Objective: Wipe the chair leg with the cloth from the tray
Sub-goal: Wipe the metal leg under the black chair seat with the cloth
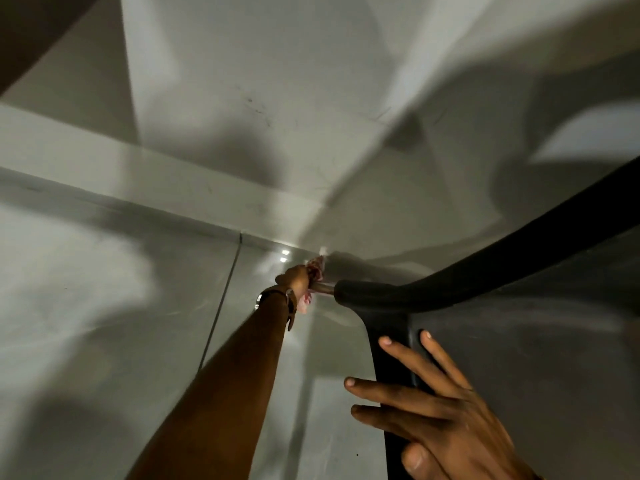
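Left hand [294, 278] closed round cloth [313, 268] on chair leg [325, 289] | leg ran away from viewer, left nearer | right hand [433, 403] open, bracing chair [391, 344]

I see the cloth [313, 277], a small crumpled rag in white with red or pink marks, bunched tight against the chair leg [325, 289]. The leg is a thin, dull metal tube, only a short bare stretch showing where it comes out of a black rounded socket. The cloth wraps its far end, touching it, low near the pale tiled floor
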A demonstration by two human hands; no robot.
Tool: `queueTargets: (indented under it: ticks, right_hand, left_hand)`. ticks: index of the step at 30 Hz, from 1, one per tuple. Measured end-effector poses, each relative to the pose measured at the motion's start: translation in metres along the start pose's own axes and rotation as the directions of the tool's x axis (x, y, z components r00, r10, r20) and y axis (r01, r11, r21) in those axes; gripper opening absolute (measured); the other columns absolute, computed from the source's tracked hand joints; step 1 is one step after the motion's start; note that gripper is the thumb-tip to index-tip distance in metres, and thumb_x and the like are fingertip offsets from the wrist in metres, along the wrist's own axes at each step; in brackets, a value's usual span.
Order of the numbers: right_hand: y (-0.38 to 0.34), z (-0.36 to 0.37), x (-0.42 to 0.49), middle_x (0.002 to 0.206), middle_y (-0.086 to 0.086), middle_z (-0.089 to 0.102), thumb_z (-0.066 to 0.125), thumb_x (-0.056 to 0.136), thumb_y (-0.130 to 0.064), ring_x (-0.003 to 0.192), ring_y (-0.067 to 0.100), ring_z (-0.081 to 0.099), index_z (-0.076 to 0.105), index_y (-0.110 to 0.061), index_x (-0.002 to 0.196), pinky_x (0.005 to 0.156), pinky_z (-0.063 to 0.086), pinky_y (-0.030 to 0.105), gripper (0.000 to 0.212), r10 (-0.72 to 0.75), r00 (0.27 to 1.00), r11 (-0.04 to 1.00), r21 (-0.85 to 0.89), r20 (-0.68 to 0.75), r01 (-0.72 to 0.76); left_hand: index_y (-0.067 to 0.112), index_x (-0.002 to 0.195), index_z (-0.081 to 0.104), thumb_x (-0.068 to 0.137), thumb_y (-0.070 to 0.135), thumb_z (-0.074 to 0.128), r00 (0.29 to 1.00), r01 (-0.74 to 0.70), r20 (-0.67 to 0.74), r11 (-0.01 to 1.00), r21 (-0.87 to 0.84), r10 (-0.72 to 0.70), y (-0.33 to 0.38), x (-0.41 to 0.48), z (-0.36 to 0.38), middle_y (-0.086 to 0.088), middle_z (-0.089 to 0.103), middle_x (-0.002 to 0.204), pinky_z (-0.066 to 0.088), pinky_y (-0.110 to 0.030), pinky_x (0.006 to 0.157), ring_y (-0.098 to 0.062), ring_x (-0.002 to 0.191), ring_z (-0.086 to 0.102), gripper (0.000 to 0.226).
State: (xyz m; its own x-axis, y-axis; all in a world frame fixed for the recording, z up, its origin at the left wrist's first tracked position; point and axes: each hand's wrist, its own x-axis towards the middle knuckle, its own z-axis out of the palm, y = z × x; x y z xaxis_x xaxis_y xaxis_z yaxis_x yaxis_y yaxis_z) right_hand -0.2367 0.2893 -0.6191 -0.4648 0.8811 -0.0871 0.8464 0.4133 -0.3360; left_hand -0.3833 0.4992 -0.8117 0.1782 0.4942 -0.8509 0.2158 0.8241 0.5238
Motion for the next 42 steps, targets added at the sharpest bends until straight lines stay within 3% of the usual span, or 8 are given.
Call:
queueTargets:
  ticks: [8,12,16,18,25,30,36,42]
  right_hand:
    - [0.007,0.005,-0.005,0.168,-0.032,0.039,0.011,0.116,-0.058,0.167,0.022,0.027,0.057,-0.053,0.146,0.134,0.015,0.049,0.055,-0.038,0.997,0.995,-0.089,0.07,0.044]
    - [0.009,0.007,-0.005,0.166,-0.034,0.042,0.01,0.115,-0.059,0.166,0.02,0.027,0.06,-0.056,0.144,0.136,0.009,0.045,0.057,-0.021,0.998,0.998,-0.065,0.063,0.025]
    - [0.014,0.009,-0.006,0.169,-0.032,0.038,0.012,0.116,-0.058,0.167,0.022,0.025,0.043,-0.061,0.153,0.136,0.005,0.046,0.049,-0.072,0.994,0.992,-0.098,0.085,0.08]
    - [0.017,0.01,-0.009,0.17,-0.03,0.037,0.013,0.116,-0.057,0.167,0.023,0.026,0.042,-0.059,0.155,0.137,0.005,0.047,0.049,-0.087,0.993,0.989,-0.113,0.083,0.096]
    - [0.011,-0.001,-0.004,0.169,-0.033,0.037,0.011,0.116,-0.057,0.167,0.019,0.024,0.051,-0.054,0.151,0.137,0.004,0.043,0.053,-0.071,0.994,0.99,-0.114,0.084,0.08]
    - [-0.001,-0.009,0.0,0.161,-0.037,0.046,0.017,0.116,-0.056,0.166,0.013,0.027,0.07,-0.046,0.138,0.137,0.009,0.042,0.058,-0.014,0.999,0.999,-0.045,0.037,0.016]
    - [-0.008,-0.009,-0.001,0.16,-0.036,0.048,0.015,0.116,-0.055,0.166,0.015,0.028,0.069,-0.04,0.141,0.137,0.006,0.047,0.061,0.04,0.999,0.999,0.031,0.01,-0.04]
    - [-0.013,-0.013,-0.002,0.156,-0.028,0.057,0.015,0.115,-0.054,0.165,0.016,0.029,0.072,-0.033,0.139,0.136,0.008,0.052,0.066,0.06,0.998,0.996,0.068,-0.001,-0.059]
  left_hand:
    - [0.019,0.11,0.078,0.086,0.047,0.067,0.952,-0.233,0.181,0.969,-0.085,0.245,0.014,-0.084,-0.005,-0.019,0.078,0.111,0.056,-0.048,0.101,-0.04,0.11,0.071,0.038]
    - [0.032,0.094,0.079,0.086,0.038,0.049,0.922,-0.269,0.214,0.932,-0.241,0.322,0.006,-0.116,-0.004,-0.026,0.075,0.114,0.053,-0.061,0.101,-0.046,0.107,0.07,0.032]
    - [0.017,0.082,0.081,0.064,0.046,0.073,0.952,-0.193,0.185,0.949,-0.247,0.242,0.012,-0.087,-0.004,-0.023,0.079,0.099,0.058,-0.044,0.092,-0.038,0.086,0.071,0.035]
    - [0.009,0.099,0.08,0.085,0.03,0.07,0.968,-0.164,0.158,0.966,-0.2,0.196,0.009,-0.054,-0.004,-0.019,0.08,0.107,0.056,-0.04,0.097,-0.033,0.091,0.071,0.027]
    - [-0.012,0.128,0.061,0.104,0.018,0.05,1.0,-0.013,0.023,1.0,-0.014,0.014,-0.003,0.019,-0.004,-0.035,0.064,0.129,0.044,-0.062,0.109,-0.051,0.12,0.061,0.04]
    - [-0.006,0.125,0.066,0.105,0.022,0.047,0.989,-0.132,0.072,0.989,0.062,0.127,0.006,-0.024,-0.004,-0.038,0.069,0.115,0.055,-0.051,0.097,-0.037,0.085,0.062,0.04]
    - [0.009,0.114,0.075,0.102,0.023,0.05,0.91,-0.312,0.217,0.929,-0.197,0.352,0.016,-0.116,-0.005,-0.022,0.073,0.124,0.051,-0.049,0.108,-0.039,0.118,0.067,0.031]
    - [-0.009,0.117,0.068,0.098,0.014,0.059,0.962,-0.178,0.161,0.952,-0.25,0.222,0.016,-0.094,-0.007,-0.03,0.067,0.118,0.047,-0.052,0.111,-0.042,0.112,0.064,0.031]
